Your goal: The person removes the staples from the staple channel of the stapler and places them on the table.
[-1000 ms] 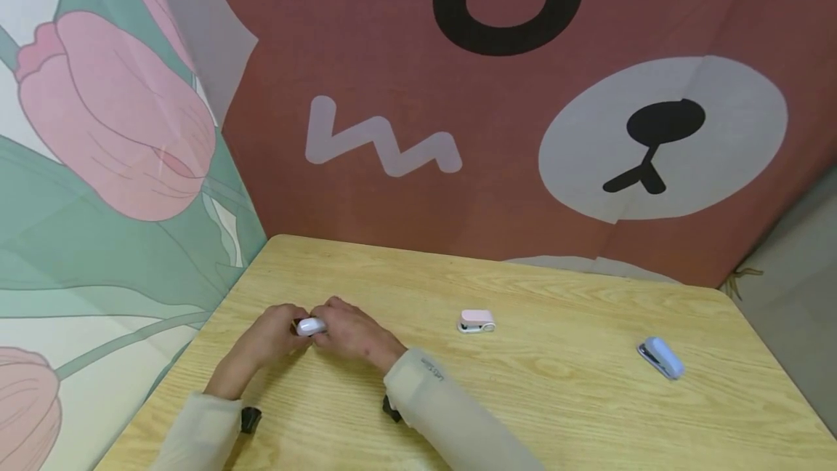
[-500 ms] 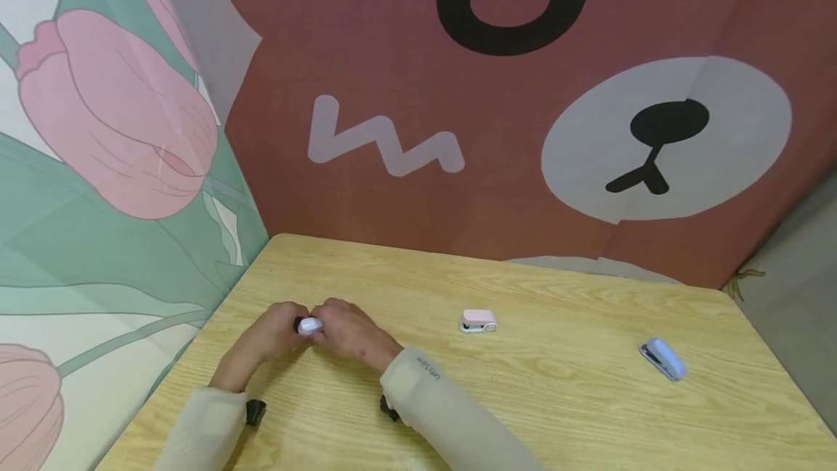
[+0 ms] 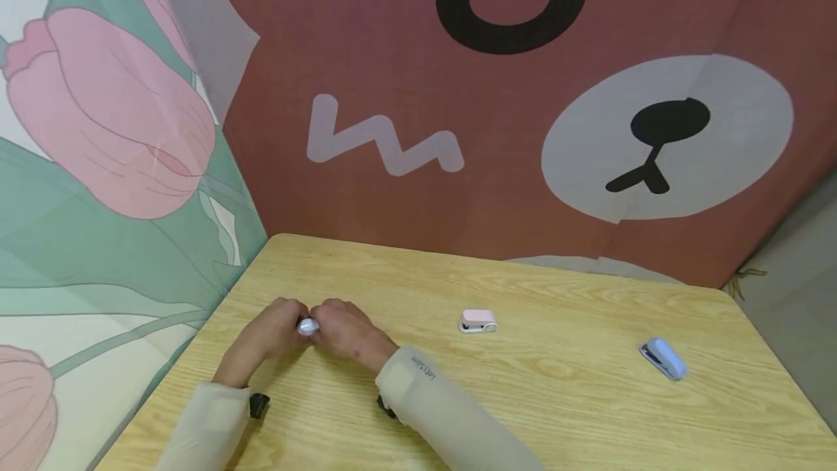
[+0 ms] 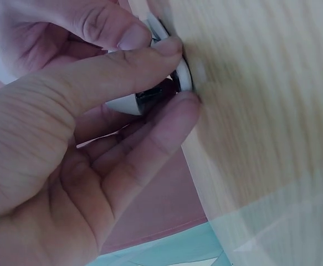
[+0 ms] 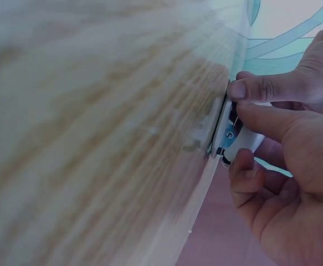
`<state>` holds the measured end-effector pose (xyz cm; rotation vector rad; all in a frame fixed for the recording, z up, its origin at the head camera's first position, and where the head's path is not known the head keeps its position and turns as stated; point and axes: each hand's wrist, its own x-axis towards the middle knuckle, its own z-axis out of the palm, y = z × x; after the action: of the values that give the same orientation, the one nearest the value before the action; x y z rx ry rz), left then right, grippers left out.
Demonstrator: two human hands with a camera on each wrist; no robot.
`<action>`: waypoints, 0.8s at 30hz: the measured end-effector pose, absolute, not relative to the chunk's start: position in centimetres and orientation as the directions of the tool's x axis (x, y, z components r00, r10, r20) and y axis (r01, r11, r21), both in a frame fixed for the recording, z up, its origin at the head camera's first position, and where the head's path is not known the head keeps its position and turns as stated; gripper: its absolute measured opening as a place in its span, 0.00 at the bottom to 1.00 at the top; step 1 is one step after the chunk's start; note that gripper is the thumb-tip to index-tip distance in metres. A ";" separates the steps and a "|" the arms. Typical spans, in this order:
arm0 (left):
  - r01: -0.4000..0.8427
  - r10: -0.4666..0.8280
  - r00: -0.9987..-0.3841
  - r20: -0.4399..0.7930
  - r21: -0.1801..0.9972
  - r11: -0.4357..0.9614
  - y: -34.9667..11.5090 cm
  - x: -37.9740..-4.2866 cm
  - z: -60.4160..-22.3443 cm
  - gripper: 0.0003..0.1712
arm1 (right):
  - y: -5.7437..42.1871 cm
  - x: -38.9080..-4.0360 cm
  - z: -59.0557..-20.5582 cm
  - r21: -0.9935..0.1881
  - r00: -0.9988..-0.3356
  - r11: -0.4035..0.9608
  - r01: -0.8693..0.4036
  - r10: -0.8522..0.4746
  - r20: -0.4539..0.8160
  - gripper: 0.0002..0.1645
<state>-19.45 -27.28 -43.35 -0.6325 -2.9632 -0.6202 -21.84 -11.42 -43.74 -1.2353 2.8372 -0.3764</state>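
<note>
A small pale lilac-white stapler (image 3: 307, 326) is between both hands at the left part of the table. In the left wrist view, the thumb and fingers of my left hand (image 3: 277, 325) pinch one end of it, near its white base and dark inner parts. My right hand (image 3: 346, 329) grips the other end; in the right wrist view its thumb lies along the white cover (image 5: 247, 141), with the fingers curled beneath. The base is close to the tabletop, and the fingers hide much of the body.
A pink-and-white stapler (image 3: 478, 321) lies right of the hands on the wooden table (image 3: 556, 398). Farther right is a blue stapler (image 3: 663, 358). Printed cloths with a bear (image 3: 392, 209) and tulips (image 3: 118, 122) stand behind and left.
Both hands stay in nearly the same place with the stapler. It has turned slightly, so less of its length and its dark end shows in the head view.
</note>
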 end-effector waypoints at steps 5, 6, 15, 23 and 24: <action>0.378 0.359 -0.925 0.121 0.359 0.854 -27.0 -19.3 -43.1 0.11 | -11.5 -21.9 -43.7 -0.220 -0.691 0.664 -0.714 -0.719 0.070 0.11; 0.377 0.358 -0.926 0.120 0.361 0.853 -27.0 -19.3 -43.1 0.11 | -11.5 -21.9 -43.7 -0.218 -0.692 0.667 -0.713 -0.718 0.067 0.11; 0.341 0.337 -0.938 0.075 0.361 0.868 -26.6 -19.6 -43.0 0.11 | -11.5 -22.0 -43.7 -0.200 -0.688 0.666 -0.719 -0.722 0.070 0.11; 0.313 0.307 -0.949 0.073 0.350 0.883 -26.4 -19.7 -43.1 0.11 | -12.0 -22.1 -43.6 -0.097 -0.650 0.643 -0.759 -0.755 0.081 0.11; 0.308 0.303 -0.950 0.073 0.353 0.883 -26.4 -19.6 -43.1 0.11 | -12.1 -22.2 -43.6 -0.087 -0.643 0.638 -0.765 -0.762 0.076 0.11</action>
<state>-19.64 -26.41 -43.11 -0.4924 -3.0337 -0.5723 -22.18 -12.05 -43.57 -1.3397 2.8719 -0.1764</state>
